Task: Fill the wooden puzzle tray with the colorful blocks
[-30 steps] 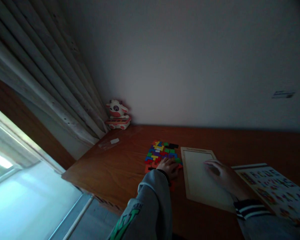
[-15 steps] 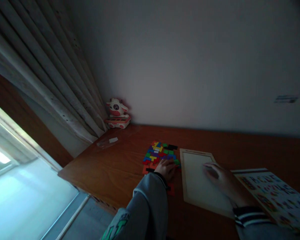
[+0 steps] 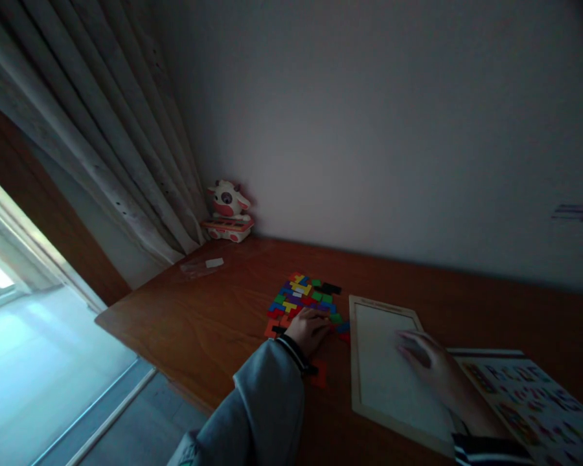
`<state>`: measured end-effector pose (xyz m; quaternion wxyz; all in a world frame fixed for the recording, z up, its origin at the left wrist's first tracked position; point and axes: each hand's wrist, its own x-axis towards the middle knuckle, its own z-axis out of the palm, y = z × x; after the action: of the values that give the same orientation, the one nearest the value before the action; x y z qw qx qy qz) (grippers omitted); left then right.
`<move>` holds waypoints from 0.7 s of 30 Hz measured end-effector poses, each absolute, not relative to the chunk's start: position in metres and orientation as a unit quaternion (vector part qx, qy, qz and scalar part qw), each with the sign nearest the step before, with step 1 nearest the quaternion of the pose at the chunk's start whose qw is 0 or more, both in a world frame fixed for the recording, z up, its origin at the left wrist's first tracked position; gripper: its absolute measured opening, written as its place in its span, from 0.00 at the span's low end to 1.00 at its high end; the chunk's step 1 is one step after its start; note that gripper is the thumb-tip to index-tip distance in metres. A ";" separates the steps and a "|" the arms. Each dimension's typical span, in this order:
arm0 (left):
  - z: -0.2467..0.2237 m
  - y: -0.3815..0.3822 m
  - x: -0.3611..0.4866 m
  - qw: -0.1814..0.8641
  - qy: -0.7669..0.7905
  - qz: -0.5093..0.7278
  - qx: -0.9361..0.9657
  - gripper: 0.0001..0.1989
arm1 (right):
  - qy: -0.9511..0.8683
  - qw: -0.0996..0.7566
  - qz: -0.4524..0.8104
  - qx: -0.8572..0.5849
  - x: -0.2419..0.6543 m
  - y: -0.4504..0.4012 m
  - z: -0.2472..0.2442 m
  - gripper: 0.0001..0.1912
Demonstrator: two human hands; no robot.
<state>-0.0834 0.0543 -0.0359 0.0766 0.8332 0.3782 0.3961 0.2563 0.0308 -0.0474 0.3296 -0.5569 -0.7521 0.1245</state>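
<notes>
Many flat coloured puzzle pieces (image 3: pixel 290 307) lie close together on the wooden table. My left hand (image 3: pixel 309 329) rests on their near right part, its fingers curled down over some of them; whether it grips one is hidden. To the right of the pieces lies a pale wooden tray (image 3: pixel 388 417) with a raised rim and a bare inside. Over this tray is my right hand (image 3: pixel 420 355), thumb and fingers apart, with nothing visible between them. A printed sheet (image 3: pixel 539 395) with colourful pictures lies right of the tray, partly behind my right forearm.
A toy cow (image 3: pixel 228 210) sits at the table's back left corner by the curtain (image 3: pixel 126 129). Nearer lies a clear plastic bag with a white label (image 3: pixel 214 263). The table's left edge (image 3: pixel 150 356) drops to the floor, and a wall (image 3: pixel 369 142) stands behind.
The view has tilted and shifted slightly. Blue and red pieces now show to the right of my left hand, which has moved a little left. My right hand remains over the tray.
</notes>
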 end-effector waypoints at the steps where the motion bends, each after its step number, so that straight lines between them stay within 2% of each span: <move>1: -0.031 0.055 -0.084 0.084 0.381 0.400 0.830 0.11 | -0.752 0.328 0.132 -0.557 0.257 0.031 -0.047 0.21; 7: -0.001 0.078 -0.074 0.198 0.401 0.453 0.771 0.13 | -0.745 0.332 0.160 -0.556 0.265 0.033 -0.047 0.19; 14: -0.011 0.089 -0.064 0.364 0.435 0.504 0.651 0.21 | -0.721 0.310 0.153 -0.600 0.264 0.031 -0.040 0.21; 18: -0.014 0.095 -0.070 0.426 0.447 0.555 0.557 0.26 | -0.807 0.281 0.104 -0.509 0.213 0.022 -0.008 0.16; 21: -0.015 0.100 -0.073 0.476 0.441 0.587 0.484 0.30 | -0.869 0.241 0.081 -0.423 0.171 0.015 0.005 0.18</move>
<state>-0.0729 0.0997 -0.0152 0.4762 0.4841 0.4414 0.5866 0.1712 0.0146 0.0052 0.2414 -0.4233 -0.8694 0.0812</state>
